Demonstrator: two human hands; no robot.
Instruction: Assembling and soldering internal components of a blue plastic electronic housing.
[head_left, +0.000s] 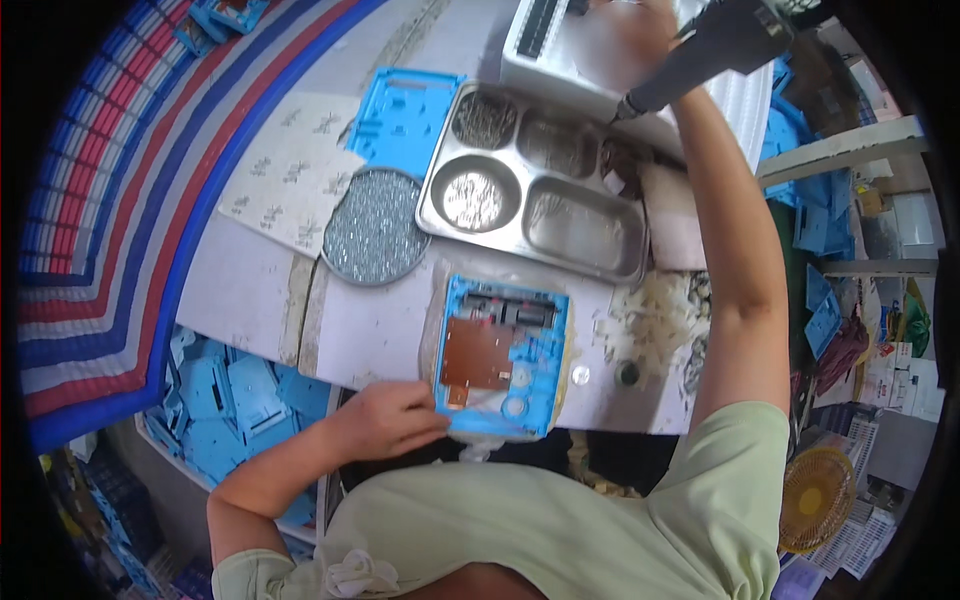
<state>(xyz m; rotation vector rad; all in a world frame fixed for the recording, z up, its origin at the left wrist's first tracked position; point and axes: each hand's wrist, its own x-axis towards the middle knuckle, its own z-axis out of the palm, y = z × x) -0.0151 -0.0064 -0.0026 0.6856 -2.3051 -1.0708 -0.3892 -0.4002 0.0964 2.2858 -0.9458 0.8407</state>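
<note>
My left hand [388,420] has its fingers bent at the lower left corner of a blue plastic housing [548,385], holding its edge. Inside the housing sit a brown board [478,354] and a black part with wires [510,311] along the top. My right arm reaches far forward; the right hand [632,42] is smeared by motion over a white foam box [560,78], so its fingers cannot be made out. A dark grey powered screwdriver [700,62] hangs in front of the right wrist, its tip pointing down and left.
A steel compartment tray [520,232] with small metal parts stands beyond the housing. Left of it are a round dish of screws [375,225] and a blue panel [405,112]. Small pale pieces [655,325] lie at right. Blue housings [240,395] fill a bin at lower left.
</note>
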